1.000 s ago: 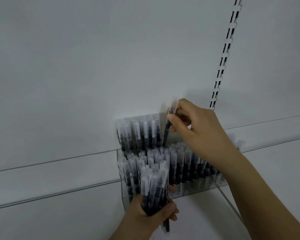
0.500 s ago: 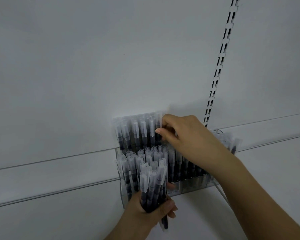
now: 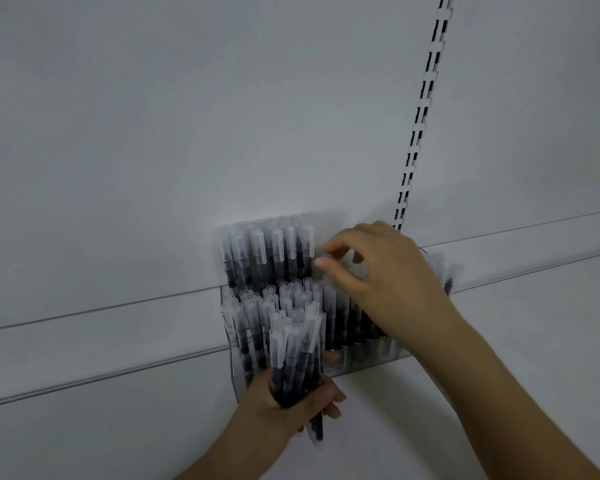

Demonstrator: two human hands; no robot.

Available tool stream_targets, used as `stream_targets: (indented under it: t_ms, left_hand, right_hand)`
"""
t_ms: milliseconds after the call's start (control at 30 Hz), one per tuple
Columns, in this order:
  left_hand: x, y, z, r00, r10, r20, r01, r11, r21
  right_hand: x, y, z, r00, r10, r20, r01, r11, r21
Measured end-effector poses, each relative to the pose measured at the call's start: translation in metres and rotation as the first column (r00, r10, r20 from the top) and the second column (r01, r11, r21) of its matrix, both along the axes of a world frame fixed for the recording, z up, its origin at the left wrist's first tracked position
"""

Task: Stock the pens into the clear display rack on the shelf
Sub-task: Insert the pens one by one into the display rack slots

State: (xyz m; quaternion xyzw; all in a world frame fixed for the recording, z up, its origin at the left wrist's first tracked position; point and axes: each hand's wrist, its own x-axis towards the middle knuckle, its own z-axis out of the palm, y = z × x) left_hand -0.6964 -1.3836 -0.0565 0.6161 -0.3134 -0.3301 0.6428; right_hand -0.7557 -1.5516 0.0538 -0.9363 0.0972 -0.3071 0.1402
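A clear display rack point(image 3: 368, 362) stands on a white shelf against the back panel, filled with upright dark pens with frosted caps. The back-left row of pens point(image 3: 267, 251) stands highest. My left hand point(image 3: 291, 403) is low in front of the rack, shut on a bundle of pens point(image 3: 297, 348) held upright. My right hand point(image 3: 378, 271) hovers over the rack's right side. Its thumb and forefinger are apart next to the back row, with no pen between them. Pens on the rack's right side are partly hidden by this hand.
The white back panel point(image 3: 187, 133) fills the upper view. A slotted shelf upright point(image 3: 420, 116) runs down to the right of the rack. The white shelf ledge point(image 3: 101, 334) runs left and right of the rack, and its front surface point(image 3: 499, 341) lies bare on the right.
My right hand lowered one pen into the back row of the rack and let go of it; its fingers now stand apart. My left hand kept holding the bundle.
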Motion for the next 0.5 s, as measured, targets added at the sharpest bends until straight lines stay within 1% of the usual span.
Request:
stream_targets:
  t_ms: [67,100,200,267,333,433,500]
  left_hand:
    - [0.0,0.0,-0.001,1.0,-0.003,-0.009,0.003,1.0,0.007]
    - [0.0,0.0,-0.001,1.0,0.001,-0.023,-0.001,1.0,0.006]
    - [-0.002,-0.001,-0.001,1.0,-0.011,-0.021,0.01,1.0,-0.029]
    - [-0.005,-0.002,0.0,0.999,-0.011,-0.045,0.008,0.998,-0.062]
    - [-0.007,-0.002,0.0,0.998,-0.016,-0.061,0.012,0.997,-0.079]
    - [-0.008,0.0,0.002,0.997,-0.012,-0.071,0.006,0.996,-0.085]
    - [-0.006,0.001,0.0,0.996,-0.005,-0.085,-0.001,0.997,-0.072]
  right_hand:
    - [-0.021,0.007,-0.009,0.995,0.005,0.099,-0.017,0.992,0.128]
    - [-0.031,0.011,-0.016,0.995,0.014,0.101,-0.034,0.981,0.191]
    - [-0.045,0.021,-0.044,0.999,0.046,0.013,-0.048,0.943,0.328]
    - [-0.045,0.024,-0.061,0.998,0.059,-0.027,-0.046,0.935,0.353]
    - [-0.046,0.027,-0.069,0.998,0.067,-0.014,-0.057,0.928,0.368]
    - [-0.05,0.027,-0.061,0.997,0.066,0.048,-0.08,0.908,0.411]
    - [-0.053,0.023,-0.047,0.989,0.011,0.148,-0.076,0.894,0.442]
